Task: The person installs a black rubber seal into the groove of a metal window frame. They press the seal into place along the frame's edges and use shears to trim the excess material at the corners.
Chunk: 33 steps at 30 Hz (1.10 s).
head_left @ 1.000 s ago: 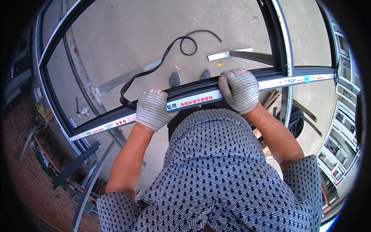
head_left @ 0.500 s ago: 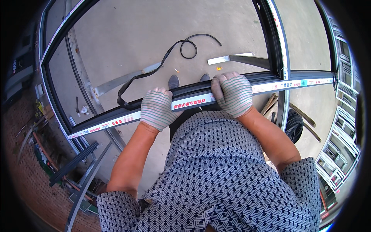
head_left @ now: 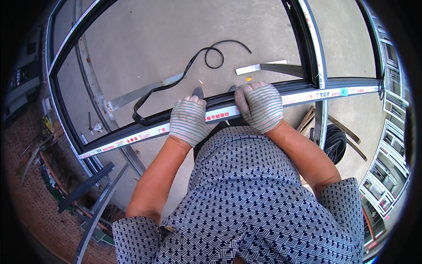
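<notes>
A large dark window frame (head_left: 303, 96) with white printed film along its edges lies across in front of my body. My left hand (head_left: 190, 121), in a grey-green striped knit glove, is closed over its near rail. My right hand (head_left: 260, 108), gloved alike, grips the same rail a little farther right, thumb on the inner side. The fingers of both curl over the black inner edge; their undersides are hidden. A long black rubber strip (head_left: 169, 86) rises from the rail left of my left hand and curls into a loop within the frame opening.
Under the frame run a rusty metal stand bar (head_left: 94, 81) and a cross bar (head_left: 145, 92). A coil of black strip (head_left: 335, 143) and wooden pieces (head_left: 345, 130) lie at right. Stacked white frames (head_left: 384, 171) line the far right; dark profiles (head_left: 85, 187) lie lower left.
My left hand has slid right along the rail, and my right hand has shifted slightly left, so they are closer together. The rubber strip looks nearly unmoved.
</notes>
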Available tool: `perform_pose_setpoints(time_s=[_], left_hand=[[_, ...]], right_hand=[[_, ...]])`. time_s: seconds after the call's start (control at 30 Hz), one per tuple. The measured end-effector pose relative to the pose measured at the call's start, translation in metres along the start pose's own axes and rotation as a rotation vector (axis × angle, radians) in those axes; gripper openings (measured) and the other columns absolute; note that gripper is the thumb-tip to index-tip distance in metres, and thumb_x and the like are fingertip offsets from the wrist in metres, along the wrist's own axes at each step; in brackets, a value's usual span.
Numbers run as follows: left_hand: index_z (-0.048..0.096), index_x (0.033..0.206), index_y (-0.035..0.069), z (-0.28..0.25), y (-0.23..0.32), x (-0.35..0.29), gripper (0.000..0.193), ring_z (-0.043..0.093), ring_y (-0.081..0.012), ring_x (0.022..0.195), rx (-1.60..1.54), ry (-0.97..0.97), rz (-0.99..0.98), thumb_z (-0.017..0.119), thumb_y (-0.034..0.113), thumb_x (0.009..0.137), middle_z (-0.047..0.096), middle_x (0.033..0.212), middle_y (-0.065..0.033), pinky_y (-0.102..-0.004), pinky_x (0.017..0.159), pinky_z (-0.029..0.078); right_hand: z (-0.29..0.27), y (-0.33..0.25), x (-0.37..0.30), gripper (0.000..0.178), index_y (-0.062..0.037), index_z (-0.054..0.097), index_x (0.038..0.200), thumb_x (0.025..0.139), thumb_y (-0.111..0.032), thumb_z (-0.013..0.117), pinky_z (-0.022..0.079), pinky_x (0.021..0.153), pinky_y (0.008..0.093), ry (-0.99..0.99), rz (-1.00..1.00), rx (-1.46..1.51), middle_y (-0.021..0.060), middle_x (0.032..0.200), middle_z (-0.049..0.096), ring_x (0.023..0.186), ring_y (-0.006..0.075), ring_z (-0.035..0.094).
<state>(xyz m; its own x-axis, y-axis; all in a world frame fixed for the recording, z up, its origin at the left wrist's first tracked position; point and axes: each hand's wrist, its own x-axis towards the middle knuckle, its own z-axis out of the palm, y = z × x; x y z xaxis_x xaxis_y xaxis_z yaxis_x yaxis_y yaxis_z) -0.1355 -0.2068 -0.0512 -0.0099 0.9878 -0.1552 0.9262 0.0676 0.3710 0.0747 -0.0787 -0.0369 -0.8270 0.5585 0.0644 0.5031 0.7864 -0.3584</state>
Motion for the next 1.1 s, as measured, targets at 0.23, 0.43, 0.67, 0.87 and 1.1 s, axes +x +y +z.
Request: perform_pose_setpoints(time_s=[0.23,0.43,0.67,0.87,1.1], left_hand=[[0.069,0.09,0.002,0.002,0.028,0.021,0.055,0.065,-0.0336,0.087,-0.013,-0.007,0.048,0.09,0.049,0.069,0.066,0.09,-0.0164,-0.0449,0.081,0.053],[0.07,0.09,0.002,0.004,0.028,0.021,0.052,0.065,-0.0333,0.09,-0.016,0.023,0.067,0.089,0.047,0.072,0.066,0.091,-0.0161,-0.0457,0.084,0.053],[0.071,0.102,0.003,0.013,0.045,0.038,0.049,0.066,-0.0333,0.094,-0.1,-0.071,0.075,0.087,0.039,0.073,0.068,0.094,-0.0151,-0.046,0.089,0.052],[0.072,0.098,0.003,0.011,0.046,0.039,0.05,0.066,-0.0333,0.095,-0.11,-0.06,0.064,0.087,0.044,0.074,0.068,0.094,-0.0148,-0.0455,0.088,0.052],[0.072,0.1,0.002,0.003,0.048,0.039,0.058,0.065,-0.0323,0.097,-0.086,-0.091,0.055,0.087,0.053,0.077,0.066,0.096,-0.0151,-0.0443,0.089,0.053]], right_hand=[[-0.002,-0.005,0.005,0.017,-0.0079,0.072,0.099,0.094,-0.022,0.064,0.054,0.074,0.0456,0.0,0.04,0.03,0.0111,0.088,0.069,0.084,0.0326,0.066],[-0.001,-0.004,0.005,0.017,-0.0082,0.072,0.099,0.093,-0.022,0.063,0.054,0.075,0.0455,-0.017,0.03,0.024,0.011,0.091,0.069,0.085,0.0323,0.067],[0.008,0.001,0.001,0.02,-0.0069,0.07,0.101,0.089,-0.021,0.062,0.055,0.078,0.0457,0.045,-0.096,-0.004,0.0112,0.1,0.07,0.09,0.0322,0.067],[0.002,0.001,0.0,0.021,-0.0073,0.069,0.103,0.089,-0.022,0.065,0.056,0.084,0.0456,0.121,-0.015,0.14,0.011,0.099,0.07,0.093,0.0315,0.069],[-0.018,0.054,-0.017,0.029,-0.0008,0.075,0.105,0.107,-0.02,0.053,0.054,0.087,0.0473,0.311,0.244,0.376,0.0181,0.097,0.073,0.091,0.0372,0.068]])
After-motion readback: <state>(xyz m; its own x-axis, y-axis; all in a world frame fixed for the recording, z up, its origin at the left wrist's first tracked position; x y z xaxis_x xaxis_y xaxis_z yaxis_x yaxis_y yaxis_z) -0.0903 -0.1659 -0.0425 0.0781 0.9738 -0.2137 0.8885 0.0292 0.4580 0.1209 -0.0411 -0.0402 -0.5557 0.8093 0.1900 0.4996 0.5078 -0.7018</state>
